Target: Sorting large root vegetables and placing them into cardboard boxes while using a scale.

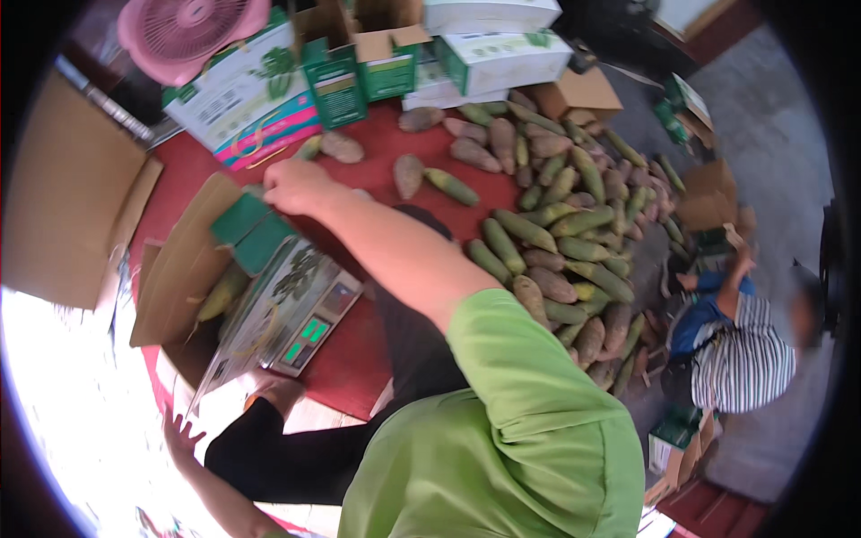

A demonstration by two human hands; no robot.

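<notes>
My right hand (297, 186) reaches across to the far side of an open carton (186, 255), its fingers curled by the green flap (253, 231). What they hold, if anything, is hidden. The carton stands on a digital scale (316, 327) with a lit green display. Inside the carton a yellowish-green long vegetable (224, 291) shows; the rest of its inside is in shadow. My left hand (182, 435) is near the carton's near side, apart from it, fingers spread and nothing in them. Just beyond my right hand lies a brownish tuber (342, 147).
A big heap of long green vegetables (587, 221) and brownish tubers covers the red mat (377, 354) to the right. Printed cartons (242, 99) and a pink fan (193, 31) stand at the back. A large brown box (67, 193) is at left. Another person (740, 359) crouches at right.
</notes>
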